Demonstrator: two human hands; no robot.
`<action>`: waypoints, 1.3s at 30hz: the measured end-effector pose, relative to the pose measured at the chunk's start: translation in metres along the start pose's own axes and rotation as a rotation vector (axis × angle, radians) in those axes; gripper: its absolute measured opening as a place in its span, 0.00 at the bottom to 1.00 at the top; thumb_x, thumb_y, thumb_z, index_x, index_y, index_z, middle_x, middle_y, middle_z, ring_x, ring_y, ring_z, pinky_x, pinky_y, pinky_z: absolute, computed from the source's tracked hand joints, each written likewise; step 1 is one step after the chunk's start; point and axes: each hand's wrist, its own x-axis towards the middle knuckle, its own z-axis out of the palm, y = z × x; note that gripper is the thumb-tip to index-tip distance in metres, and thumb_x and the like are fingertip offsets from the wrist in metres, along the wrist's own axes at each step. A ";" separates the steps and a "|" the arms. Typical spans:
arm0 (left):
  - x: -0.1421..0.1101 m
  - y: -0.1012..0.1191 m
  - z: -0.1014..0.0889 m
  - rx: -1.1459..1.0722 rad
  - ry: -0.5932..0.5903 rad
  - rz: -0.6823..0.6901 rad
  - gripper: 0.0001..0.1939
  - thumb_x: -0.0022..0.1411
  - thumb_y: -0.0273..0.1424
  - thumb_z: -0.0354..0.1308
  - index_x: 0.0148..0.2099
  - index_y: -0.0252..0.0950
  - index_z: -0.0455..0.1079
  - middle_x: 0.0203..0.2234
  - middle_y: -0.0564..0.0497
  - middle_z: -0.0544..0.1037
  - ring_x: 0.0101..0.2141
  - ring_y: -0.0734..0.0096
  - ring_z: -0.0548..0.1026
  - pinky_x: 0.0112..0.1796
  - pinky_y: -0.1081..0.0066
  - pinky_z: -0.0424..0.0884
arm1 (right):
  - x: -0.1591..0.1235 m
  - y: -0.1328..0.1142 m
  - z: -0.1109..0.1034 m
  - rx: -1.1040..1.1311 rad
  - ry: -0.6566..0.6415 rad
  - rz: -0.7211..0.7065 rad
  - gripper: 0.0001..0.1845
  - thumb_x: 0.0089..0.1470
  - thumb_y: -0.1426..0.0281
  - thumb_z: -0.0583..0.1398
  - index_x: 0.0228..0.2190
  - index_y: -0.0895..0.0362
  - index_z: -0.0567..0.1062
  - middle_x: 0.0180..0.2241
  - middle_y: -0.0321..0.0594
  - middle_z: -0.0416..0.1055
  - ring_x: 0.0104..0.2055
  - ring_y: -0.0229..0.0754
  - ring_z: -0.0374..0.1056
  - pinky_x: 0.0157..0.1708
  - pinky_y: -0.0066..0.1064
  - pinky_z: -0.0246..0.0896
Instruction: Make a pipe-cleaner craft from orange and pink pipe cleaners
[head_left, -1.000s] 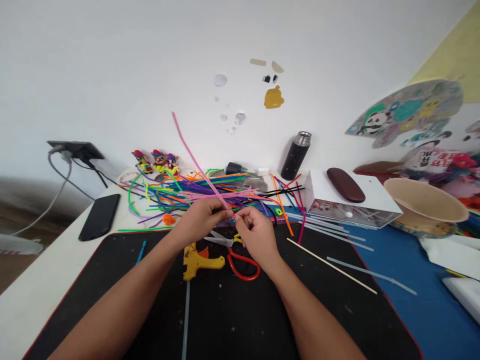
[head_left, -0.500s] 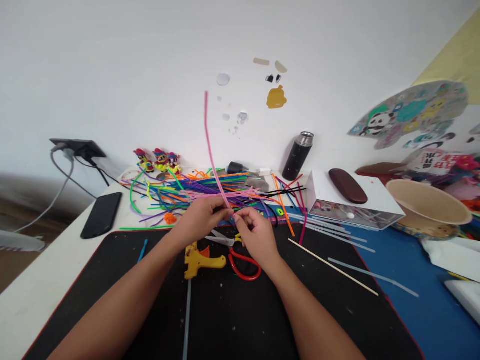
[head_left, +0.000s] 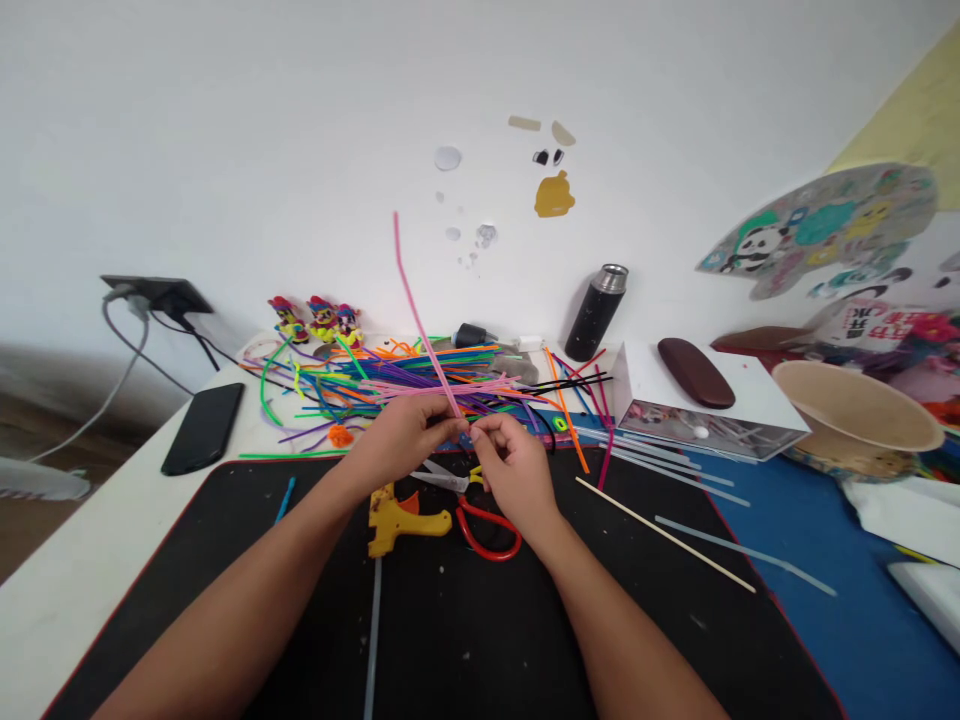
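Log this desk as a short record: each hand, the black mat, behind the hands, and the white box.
Left hand: pinching a pink pipe cleaner, long end pointing up
Right hand: fingertips close to the other hand's; grip too small to tell
Black mat: yellow glue gun, red-handled scissors, wooden stick
Behind hands: heap of multicolored pipe cleaners, black vacuum flask
White box: dark red eyeglass case on top

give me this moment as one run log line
left hand: grips pink pipe cleaner | right hand: beside left hand, hold unclear | on black mat: yellow glue gun, red-handled scissors
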 end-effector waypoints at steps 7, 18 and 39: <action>0.000 0.001 0.000 0.042 -0.005 0.009 0.14 0.67 0.37 0.58 0.31 0.36 0.76 0.21 0.55 0.73 0.25 0.71 0.68 0.28 0.72 0.58 | 0.001 -0.007 -0.004 -0.153 -0.027 -0.043 0.11 0.66 0.62 0.59 0.33 0.53 0.75 0.17 0.28 0.60 0.19 0.39 0.58 0.23 0.30 0.47; -0.003 0.005 0.007 0.276 0.015 0.159 0.11 0.67 0.28 0.60 0.30 0.38 0.76 0.24 0.51 0.76 0.28 0.66 0.71 0.32 0.70 0.59 | 0.000 -0.008 -0.008 -0.378 -0.076 -0.139 0.07 0.64 0.68 0.60 0.37 0.52 0.79 0.18 0.30 0.62 0.22 0.42 0.60 0.25 0.32 0.44; 0.003 -0.002 0.009 -0.386 0.028 -0.076 0.26 0.62 0.55 0.64 0.34 0.34 0.78 0.24 0.51 0.79 0.27 0.68 0.75 0.30 0.70 0.73 | 0.002 -0.006 0.001 0.234 -0.027 0.067 0.16 0.63 0.53 0.63 0.37 0.53 0.75 0.17 0.26 0.64 0.14 0.35 0.58 0.15 0.26 0.52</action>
